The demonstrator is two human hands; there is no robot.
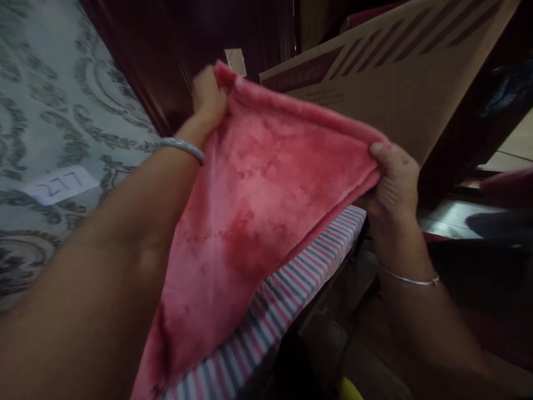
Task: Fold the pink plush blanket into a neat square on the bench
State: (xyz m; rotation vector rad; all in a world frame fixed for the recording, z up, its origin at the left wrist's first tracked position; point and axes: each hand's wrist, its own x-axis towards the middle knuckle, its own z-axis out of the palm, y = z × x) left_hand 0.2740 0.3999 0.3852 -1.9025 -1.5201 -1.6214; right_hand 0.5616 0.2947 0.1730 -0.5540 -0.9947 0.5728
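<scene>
A pink-red plush blanket is stretched between my two hands, its folded upper edge sloping down to the right. My left hand, slightly blurred, is closed on the upper left corner. On the right corner, my right hand grips the cloth with the thumb on top; its other fingers are mostly hidden behind the edge. The lower part of the blanket hangs towards me over a striped pink, grey and white padded surface, covering much of it.
Patterned wallpaper with a paper marked 277 runs along the left. Behind the blanket stand a dark red wooden panel and a large cardboard box. Light floor tiles show at right, and something yellow at the bottom.
</scene>
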